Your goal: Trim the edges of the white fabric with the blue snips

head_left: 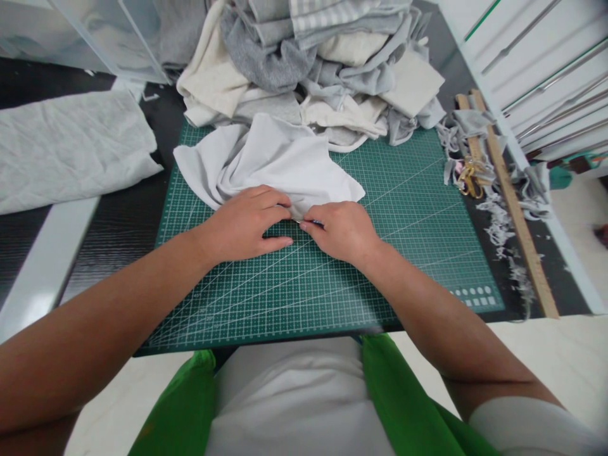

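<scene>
A white piece of cloth (285, 158) lies bunched on the green cutting mat (389, 266). My left hand (247, 225) rests on the cloth's near edge, with its fingers laid over it and the thumb stretched apart on the mat. Just to the right, my right hand (339, 229) is closed in a pinch at the same edge. Between its fingers shows a small thin tool (314, 223), with a dark blue part and what looks like a metal tip pointing to my left hand. Its exact kind is mostly hidden.
Behind the white cloth rises a heap of grey and cream fabric pieces (266, 63). Grey folded cloth (71, 149) lies at left, near a clear plastic bin (128, 38). Gold-handled scissors (469, 180), fabric scraps (498, 221) and a wooden ruler (515, 215) lie along the right edge.
</scene>
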A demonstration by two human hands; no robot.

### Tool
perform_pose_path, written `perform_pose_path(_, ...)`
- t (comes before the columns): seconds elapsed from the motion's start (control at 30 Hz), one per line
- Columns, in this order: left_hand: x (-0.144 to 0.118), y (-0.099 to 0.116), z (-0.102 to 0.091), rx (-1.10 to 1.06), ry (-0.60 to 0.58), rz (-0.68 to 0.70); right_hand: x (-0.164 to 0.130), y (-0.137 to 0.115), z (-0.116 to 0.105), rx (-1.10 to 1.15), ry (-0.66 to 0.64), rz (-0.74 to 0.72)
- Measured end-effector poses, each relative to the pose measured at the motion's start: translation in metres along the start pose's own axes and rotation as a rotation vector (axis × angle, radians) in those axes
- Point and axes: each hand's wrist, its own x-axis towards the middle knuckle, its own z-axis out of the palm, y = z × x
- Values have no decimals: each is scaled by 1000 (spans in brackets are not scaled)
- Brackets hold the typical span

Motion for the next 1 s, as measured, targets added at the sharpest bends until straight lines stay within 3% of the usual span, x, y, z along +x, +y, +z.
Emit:
perform_pose_path(0.4, -2, -1, 0, -37, 36, -12, -4, 5, 6, 113, 39, 16)
perform_pose_path(1.0, 2, 0, -4, -62, -8, -13, 4, -7, -4, -33, 2, -49)
